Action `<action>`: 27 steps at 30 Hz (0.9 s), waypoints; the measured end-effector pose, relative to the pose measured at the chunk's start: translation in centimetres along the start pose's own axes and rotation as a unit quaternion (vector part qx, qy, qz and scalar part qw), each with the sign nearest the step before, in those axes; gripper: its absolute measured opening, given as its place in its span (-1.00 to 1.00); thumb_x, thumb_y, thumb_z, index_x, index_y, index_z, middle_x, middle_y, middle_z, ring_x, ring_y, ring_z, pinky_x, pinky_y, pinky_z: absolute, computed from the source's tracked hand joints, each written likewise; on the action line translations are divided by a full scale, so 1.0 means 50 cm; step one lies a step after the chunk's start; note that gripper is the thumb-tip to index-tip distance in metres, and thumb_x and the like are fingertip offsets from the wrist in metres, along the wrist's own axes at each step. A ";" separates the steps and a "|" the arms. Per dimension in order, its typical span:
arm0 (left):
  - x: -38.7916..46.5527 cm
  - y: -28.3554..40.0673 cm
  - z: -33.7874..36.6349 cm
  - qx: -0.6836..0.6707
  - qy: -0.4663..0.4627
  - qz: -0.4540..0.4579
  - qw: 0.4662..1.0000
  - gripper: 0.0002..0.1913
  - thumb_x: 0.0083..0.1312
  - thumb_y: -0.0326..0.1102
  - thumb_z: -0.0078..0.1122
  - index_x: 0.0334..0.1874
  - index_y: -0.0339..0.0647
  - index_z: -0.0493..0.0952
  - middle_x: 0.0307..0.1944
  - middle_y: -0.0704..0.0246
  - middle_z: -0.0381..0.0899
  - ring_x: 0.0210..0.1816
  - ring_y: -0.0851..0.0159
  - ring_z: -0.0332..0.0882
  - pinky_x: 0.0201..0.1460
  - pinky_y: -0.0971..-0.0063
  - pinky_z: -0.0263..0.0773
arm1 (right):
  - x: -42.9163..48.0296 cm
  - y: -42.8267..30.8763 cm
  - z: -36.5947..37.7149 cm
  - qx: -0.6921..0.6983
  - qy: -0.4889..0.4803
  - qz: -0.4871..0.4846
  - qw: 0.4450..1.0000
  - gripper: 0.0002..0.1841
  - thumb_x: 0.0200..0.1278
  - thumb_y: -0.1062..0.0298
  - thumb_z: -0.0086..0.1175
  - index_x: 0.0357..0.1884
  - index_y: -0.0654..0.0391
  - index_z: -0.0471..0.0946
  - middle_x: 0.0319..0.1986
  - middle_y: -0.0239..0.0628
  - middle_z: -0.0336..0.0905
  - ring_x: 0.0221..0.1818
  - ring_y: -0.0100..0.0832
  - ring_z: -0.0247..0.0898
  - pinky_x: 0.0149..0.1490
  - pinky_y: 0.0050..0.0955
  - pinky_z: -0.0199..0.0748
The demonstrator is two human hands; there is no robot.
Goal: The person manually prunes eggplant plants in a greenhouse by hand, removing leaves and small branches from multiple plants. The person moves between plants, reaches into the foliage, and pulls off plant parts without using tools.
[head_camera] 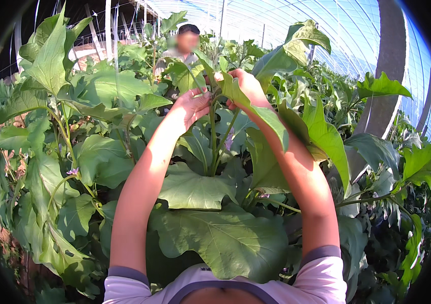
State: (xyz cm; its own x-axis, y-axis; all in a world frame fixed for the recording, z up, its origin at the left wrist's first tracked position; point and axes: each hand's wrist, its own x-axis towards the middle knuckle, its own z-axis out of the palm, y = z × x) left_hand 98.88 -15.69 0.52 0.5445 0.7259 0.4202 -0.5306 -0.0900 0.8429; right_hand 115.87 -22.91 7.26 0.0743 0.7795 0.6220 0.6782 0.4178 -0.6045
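Both arms reach forward to the upper part of a leafy eggplant plant. My left hand [192,107] has its fingers and thumb at the green stem [213,129], just below the top leaves; whether they are closed on it is not plain. On the stem's other side is my right hand [246,88], its fingers curled and partly hidden behind a long leaf [272,121]. What lies between its fingers cannot be seen. A pale purple flower [229,140] hangs below the hands, beside the stem. Broad leaves [219,235] spread between my forearms and in front of my chest.
Tall eggplant plants [105,89] stand close on both sides. Another person [177,53] is among the plants beyond my hands. A thick, slanting post [386,68] rises at the right. Thin strings [116,57] hang at the left, under the greenhouse's curved frame [337,22].
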 end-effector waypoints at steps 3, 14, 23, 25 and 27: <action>-0.023 0.011 0.019 0.086 -0.001 -0.007 0.996 -0.55 0.31 -0.21 0.26 0.15 -0.22 0.33 -0.02 0.33 0.54 0.07 0.35 0.49 0.19 0.38 0.38 | -0.014 -0.033 -0.012 0.047 -0.060 0.124 0.989 -0.23 0.06 -0.29 0.21 -0.06 0.38 0.53 -0.44 -0.19 0.64 -0.44 -0.41 0.59 -0.24 -0.39 0.55; -0.045 0.000 0.099 0.069 0.000 0.079 0.994 -0.58 0.08 -0.36 0.48 -0.11 -0.27 0.43 -0.40 0.46 0.53 -0.45 0.54 0.42 -0.41 0.69 0.29 | -0.060 -0.065 -0.067 0.145 -0.131 0.173 0.965 -0.40 0.22 -0.20 0.15 -0.05 0.22 0.48 -0.39 -0.29 0.59 -0.54 -0.45 0.55 -0.50 -0.57 0.54; -0.046 -0.014 0.075 0.130 0.014 0.094 0.987 -0.41 0.12 -0.31 0.47 0.06 -0.33 0.28 -0.10 0.22 0.56 -0.04 0.32 0.54 0.04 0.44 0.46 | -0.067 -0.043 -0.066 0.184 -0.072 0.225 0.954 -0.52 0.19 0.14 0.29 0.02 0.27 0.46 -0.40 -0.19 0.61 -0.51 -0.39 0.61 -0.45 -0.52 0.61; -0.040 -0.023 0.067 0.139 -0.004 0.088 0.986 -0.37 0.13 -0.33 0.46 0.14 -0.31 0.23 -0.04 0.20 0.54 0.02 0.31 0.51 0.12 0.44 0.42 | -0.082 -0.043 -0.062 0.215 -0.077 0.188 0.955 -0.56 0.30 0.20 0.18 0.06 0.32 0.42 -0.23 -0.09 0.59 -0.42 -0.32 0.63 -0.35 -0.47 0.64; -0.035 -0.042 0.064 0.060 -0.041 0.119 0.990 -0.43 0.19 -0.40 0.39 0.16 -0.29 0.26 -0.11 0.24 0.57 -0.02 0.33 0.53 0.07 0.47 0.43 | -0.100 -0.034 -0.064 0.292 -0.055 0.129 0.946 -0.59 0.36 0.20 0.10 0.07 0.32 0.40 -0.07 -0.04 0.50 -0.33 -0.26 0.64 -0.24 -0.42 0.64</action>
State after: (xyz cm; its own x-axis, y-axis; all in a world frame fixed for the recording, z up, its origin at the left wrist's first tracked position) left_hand 101.11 -18.95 -0.89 0.4673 0.6168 0.6334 -0.5711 -0.3362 0.7489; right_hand 116.69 -29.02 6.75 0.0841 0.9208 0.3809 0.1263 0.3693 -0.9207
